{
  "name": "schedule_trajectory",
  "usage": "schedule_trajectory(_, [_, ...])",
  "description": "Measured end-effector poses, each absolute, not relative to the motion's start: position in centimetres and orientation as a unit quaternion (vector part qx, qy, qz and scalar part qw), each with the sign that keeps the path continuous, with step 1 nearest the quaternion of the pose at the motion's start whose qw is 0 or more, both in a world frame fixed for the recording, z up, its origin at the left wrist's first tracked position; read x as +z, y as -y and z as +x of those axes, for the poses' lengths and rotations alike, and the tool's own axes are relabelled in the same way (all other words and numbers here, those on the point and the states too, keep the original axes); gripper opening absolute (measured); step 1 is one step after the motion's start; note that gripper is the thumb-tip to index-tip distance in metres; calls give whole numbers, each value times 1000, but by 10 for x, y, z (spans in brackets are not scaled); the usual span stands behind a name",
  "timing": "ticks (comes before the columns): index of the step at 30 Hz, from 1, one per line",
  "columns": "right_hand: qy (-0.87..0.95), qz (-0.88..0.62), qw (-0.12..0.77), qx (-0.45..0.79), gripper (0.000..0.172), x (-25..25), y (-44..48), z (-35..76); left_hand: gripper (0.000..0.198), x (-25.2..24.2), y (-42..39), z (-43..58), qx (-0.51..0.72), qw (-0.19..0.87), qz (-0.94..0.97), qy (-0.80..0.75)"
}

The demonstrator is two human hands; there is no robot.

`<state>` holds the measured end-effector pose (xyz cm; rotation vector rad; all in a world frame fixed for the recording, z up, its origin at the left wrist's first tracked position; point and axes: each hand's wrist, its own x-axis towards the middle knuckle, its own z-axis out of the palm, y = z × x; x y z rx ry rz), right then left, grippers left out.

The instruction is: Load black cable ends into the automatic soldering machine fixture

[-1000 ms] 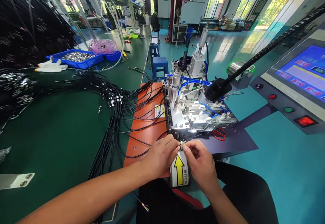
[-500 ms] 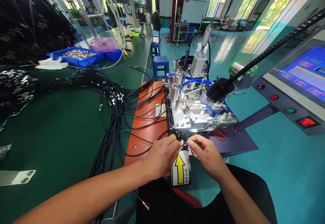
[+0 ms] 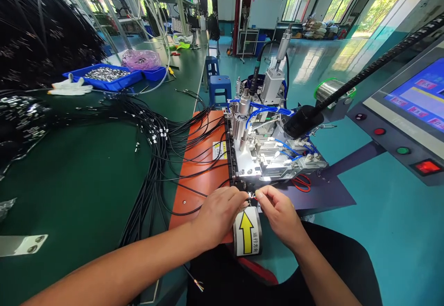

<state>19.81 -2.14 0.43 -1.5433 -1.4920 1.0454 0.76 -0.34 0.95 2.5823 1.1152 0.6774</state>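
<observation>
Just above the roller end with a yellow arrow label (image 3: 247, 232), my two hands meet at the machine's front edge. My left hand (image 3: 220, 211) is closed in a pinch on a black cable near its stripped end. Thin wire ends (image 3: 251, 197) show between the hands. The fingertips of my right hand (image 3: 279, 211) pinch those wires from the other side; the exact grip is too small to make out. Several black cables (image 3: 197, 174) run across the orange cover (image 3: 194, 195) to a dark strip along the machine (image 3: 265, 144).
A thick cable bundle (image 3: 152, 176) lies on the green table (image 3: 86, 172). Farther back are a blue tray (image 3: 104, 84) of small metal parts and white gloves (image 3: 71, 86). Right of the machine stand a black lamp (image 3: 303, 121), red-handled scissors (image 3: 301, 183), a solder spool (image 3: 329, 91) and a control panel (image 3: 398, 135).
Both hands stay at nearly the same spot, with small finger shifts at the wire ends. The thin wires show a little more clearly between them. The view has turned very slightly.
</observation>
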Motion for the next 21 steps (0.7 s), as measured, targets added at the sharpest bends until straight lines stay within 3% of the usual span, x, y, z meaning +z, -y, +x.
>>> schedule_trajectory(7, [567, -615, 370, 404, 31, -5, 20, 194, 17, 15, 3, 4, 228, 191, 870, -393])
schedule_trajectory(21, [544, -626, 379, 411, 29, -11, 19, 187, 23, 8, 2, 2, 223, 163, 871, -406])
